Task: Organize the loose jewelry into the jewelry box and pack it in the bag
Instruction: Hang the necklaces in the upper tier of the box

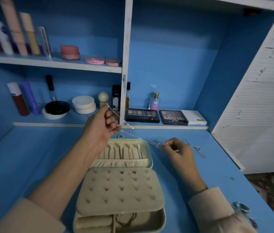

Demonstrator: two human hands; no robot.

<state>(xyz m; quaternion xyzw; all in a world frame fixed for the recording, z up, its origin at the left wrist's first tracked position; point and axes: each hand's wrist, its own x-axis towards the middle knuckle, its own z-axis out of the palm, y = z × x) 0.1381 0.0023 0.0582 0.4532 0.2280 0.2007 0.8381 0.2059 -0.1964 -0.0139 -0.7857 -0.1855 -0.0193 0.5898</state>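
An open mint-green jewelry box [150, 158] with beige lining lies on the blue desk in front of me. Several gold chains hang in its lid, and a padded earring panel [121, 190] covers part of the lower tray. A thin silver chain necklace [133, 132] is stretched in the air above the lid. My left hand [101, 126] pinches its upper end, raised over the lid's left side. My right hand [178, 150] pinches the lower end, to the right of the box. More loose silver jewelry [199, 151] lies on the desk just right of my right hand.
Cosmetics fill the blue shelves behind: bottles, compacts, a perfume bottle [154, 101] and two eyeshadow palettes [143, 116]. A white louvered cabinet door [259, 106] stands open at the right. A gold chain [126, 219] rests in the box's lower tray.
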